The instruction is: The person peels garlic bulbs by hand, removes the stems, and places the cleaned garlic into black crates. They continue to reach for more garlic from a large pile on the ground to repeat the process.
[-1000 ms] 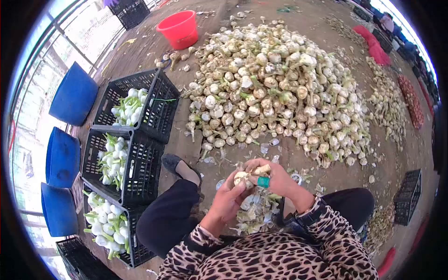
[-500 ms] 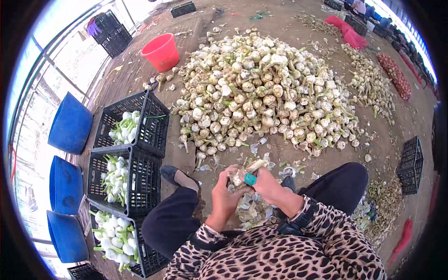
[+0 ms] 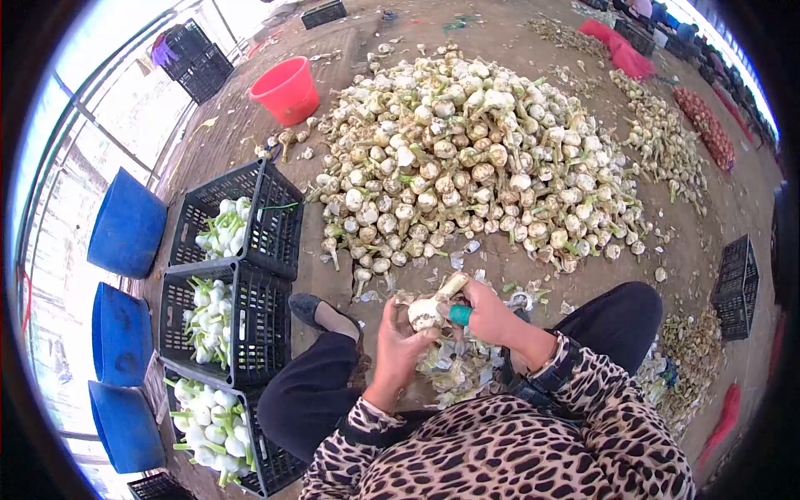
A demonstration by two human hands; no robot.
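Observation:
My left hand [image 3: 398, 340] is closed round the left side of a garlic bulb [image 3: 426, 314] with some loose skin at its edge. On the other side my right hand [image 3: 492, 312], with a green wrap [image 3: 460, 314] on one digit, grips the bulb near its thick stem, which points up and to the right. Both hands are over my lap, between my knees. Below them, peeled skins [image 3: 454, 367] lie on the ground. A large heap of unpeeled garlic [image 3: 467, 158] stands in front of me.
Three black crates [image 3: 268, 321] with white garlic stand at left, beside blue tubs [image 3: 121, 333]. Behind them is a red bucket [image 3: 286, 93]. An upright black crate [image 3: 735, 287] and a discard pile [image 3: 690, 354] are at right. People [image 3: 685, 33] sit far off at top right.
The bulb has turned and shows more of its white side, its stem now more upright. My hands have moved slightly apart, and the right one has shifted to the right.

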